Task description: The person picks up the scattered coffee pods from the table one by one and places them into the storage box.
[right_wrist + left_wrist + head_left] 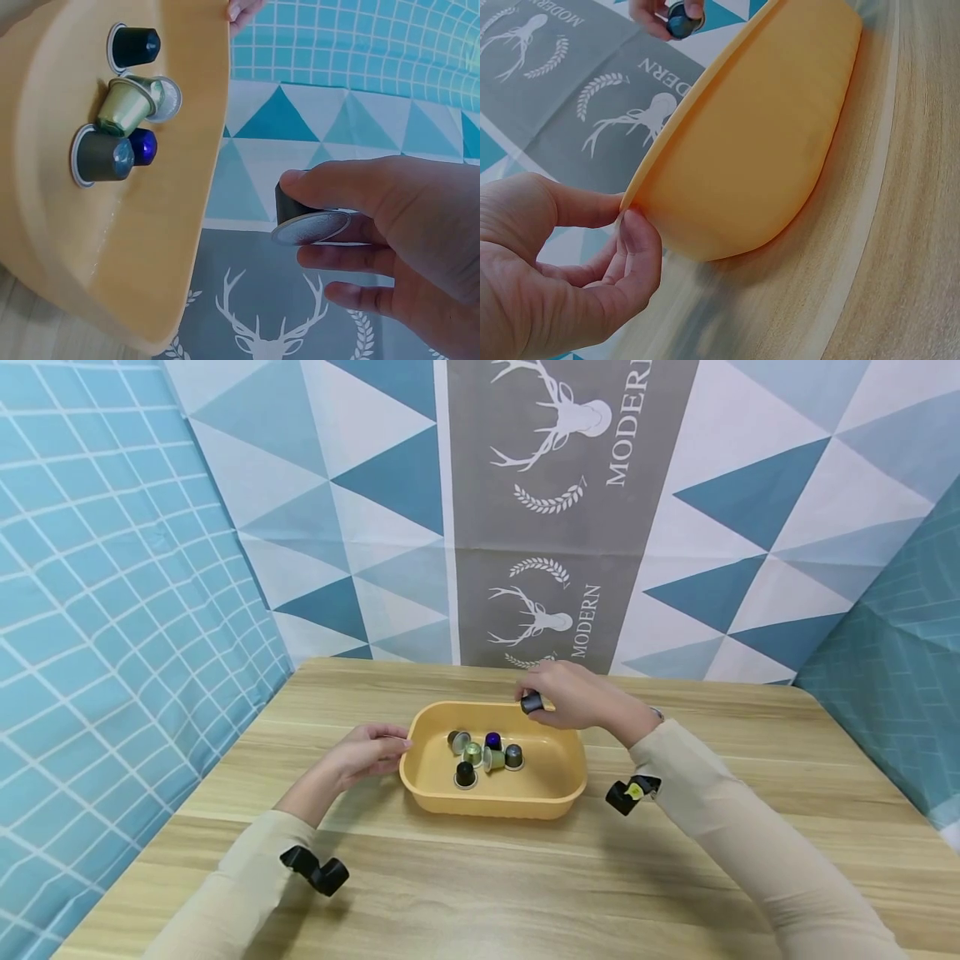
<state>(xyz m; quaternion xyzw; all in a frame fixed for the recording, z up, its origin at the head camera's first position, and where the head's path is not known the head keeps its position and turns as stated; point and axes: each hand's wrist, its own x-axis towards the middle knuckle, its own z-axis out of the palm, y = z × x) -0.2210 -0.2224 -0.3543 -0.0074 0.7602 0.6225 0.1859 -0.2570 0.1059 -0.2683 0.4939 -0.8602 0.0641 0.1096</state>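
A yellow-orange plastic basin sits on the table with several coffee capsules in it. Among them are a black capsule, a dark grey capsule, a purple-blue capsule and a light green capsule. With thumb and fingers, my left hand pinches the basin's left rim, as the left wrist view shows close up. Over the back right part of the basin, my right hand holds a dark coffee capsule between thumb and fingers. Its silver foil lid faces down in the right wrist view.
The basin stands on a wood-grain table. Behind it rises a patterned cloth backdrop with deer prints and triangles. A blue grid-patterned cloth hangs at the left side. Black wrist cameras are strapped to both sleeves.
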